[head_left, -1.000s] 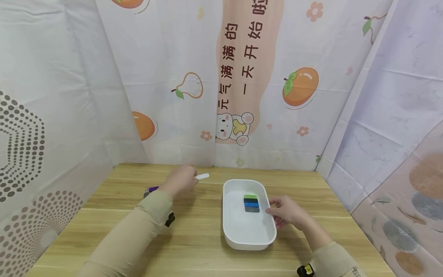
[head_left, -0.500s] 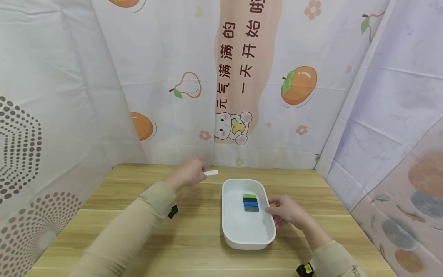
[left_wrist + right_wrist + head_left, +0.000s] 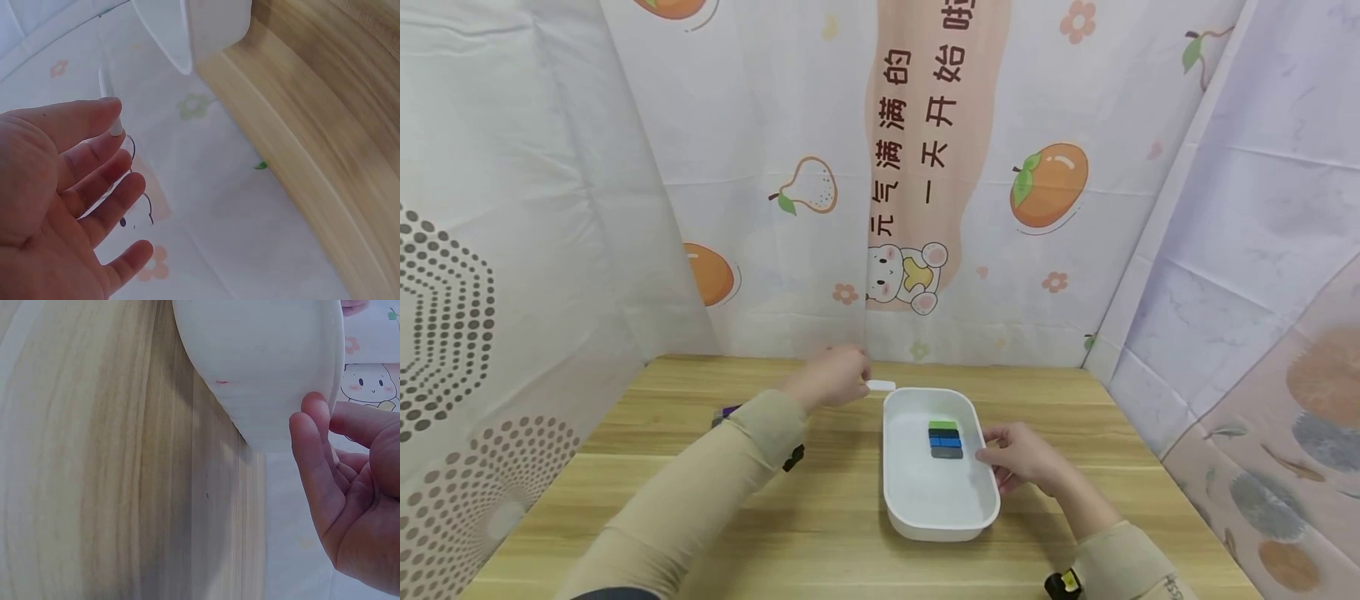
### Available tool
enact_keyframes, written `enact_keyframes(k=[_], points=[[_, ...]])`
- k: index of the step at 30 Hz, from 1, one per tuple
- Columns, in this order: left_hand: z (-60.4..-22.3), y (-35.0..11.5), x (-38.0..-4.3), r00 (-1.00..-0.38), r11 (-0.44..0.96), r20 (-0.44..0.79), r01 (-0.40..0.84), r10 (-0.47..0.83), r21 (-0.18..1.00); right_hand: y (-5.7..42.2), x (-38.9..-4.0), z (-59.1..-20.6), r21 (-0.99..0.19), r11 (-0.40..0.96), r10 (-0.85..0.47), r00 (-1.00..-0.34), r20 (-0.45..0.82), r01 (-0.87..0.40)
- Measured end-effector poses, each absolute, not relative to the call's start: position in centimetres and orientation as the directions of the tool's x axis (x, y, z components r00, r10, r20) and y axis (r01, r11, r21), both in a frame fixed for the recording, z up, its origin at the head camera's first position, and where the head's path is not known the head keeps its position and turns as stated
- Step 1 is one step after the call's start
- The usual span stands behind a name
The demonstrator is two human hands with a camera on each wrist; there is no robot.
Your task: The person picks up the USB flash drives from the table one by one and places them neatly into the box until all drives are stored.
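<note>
My left hand (image 3: 833, 377) pinches a slim white stick (image 3: 881, 386) between thumb and fingertips. The stick's free end points right, by the far left corner of a white oblong tray (image 3: 895, 492). In the left wrist view the white stick (image 3: 106, 84) rises from between thumb and forefinger, while the other fingers are loosely bent. On the tray's right side my right hand (image 3: 1021, 457) grips the rim, thumb over the top and fingers outside. Inside the tray lie short oblong pieces in a row: green (image 3: 942, 425), black (image 3: 943, 433), blue (image 3: 944, 443) and grey (image 3: 947, 453).
A purple piece (image 3: 730, 411) and a grey piece (image 3: 717, 421) lie on the wooden table (image 3: 820, 517) at the left, partly hidden by the left sleeve. A printed curtain (image 3: 760, 275) hangs along the table's back edge, and more cloth hangs on both sides.
The left hand has carried the white stick rightward, from the left part of the table to beside the tray's far left corner. The right hand and the tray have stayed in place.
</note>
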State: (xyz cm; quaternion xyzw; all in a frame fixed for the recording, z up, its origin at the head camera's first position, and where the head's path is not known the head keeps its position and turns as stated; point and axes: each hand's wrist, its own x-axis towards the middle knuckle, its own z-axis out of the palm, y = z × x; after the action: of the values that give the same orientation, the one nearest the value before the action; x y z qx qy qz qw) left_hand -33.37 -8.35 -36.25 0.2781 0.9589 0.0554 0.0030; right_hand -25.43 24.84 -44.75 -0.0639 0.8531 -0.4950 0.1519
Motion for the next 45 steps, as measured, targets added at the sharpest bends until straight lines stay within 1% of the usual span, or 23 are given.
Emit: enact_keyframes(k=[10, 15, 20, 24, 31, 39, 45], points=[[-36.9, -6.0, -33.4, -0.838, 0.834, 0.033, 0.546, 0.545, 0.083, 25.1, -25.5, -44.7, -0.864, 0.502, -0.253, -0.948, -0.192, 0.041], [-37.2, -4.8, -33.4, -0.843, 0.839, 0.013, 0.536, 0.537, 0.092, 24.9, -25.5, -44.6, -0.865, 0.500, -0.256, -0.947, -0.194, 0.042], [-37.3, -3.8, -33.4, -0.833, 0.828, 0.000, 0.550, 0.554, 0.106, 24.9, -25.5, -44.5, -0.867, 0.497, -0.265, -0.944, -0.195, 0.039], [-38.0, -3.0, -33.4, -0.829, 0.827, 0.000, 0.558, 0.559, 0.076, 25.0, -25.5, -44.6, -0.869, 0.493, -0.270, -0.944, -0.192, 0.036], [-39.5, -2.2, -33.7, -0.833, 0.834, 0.021, 0.552, 0.552, -0.016, 24.9, -25.5, -44.7, -0.871, 0.490, -0.270, -0.945, -0.185, 0.031], [-41.0, -2.1, -34.2, -0.832, 0.834, 0.050, 0.551, 0.552, -0.028, 24.9, -25.5, -44.6, -0.869, 0.494, -0.271, -0.944, -0.190, 0.033], [-42.2, -1.6, -34.5, -0.827, 0.829, 0.063, 0.556, 0.559, -0.061, 24.9, -25.6, -44.7, -0.865, 0.500, -0.267, -0.944, -0.195, 0.038]])
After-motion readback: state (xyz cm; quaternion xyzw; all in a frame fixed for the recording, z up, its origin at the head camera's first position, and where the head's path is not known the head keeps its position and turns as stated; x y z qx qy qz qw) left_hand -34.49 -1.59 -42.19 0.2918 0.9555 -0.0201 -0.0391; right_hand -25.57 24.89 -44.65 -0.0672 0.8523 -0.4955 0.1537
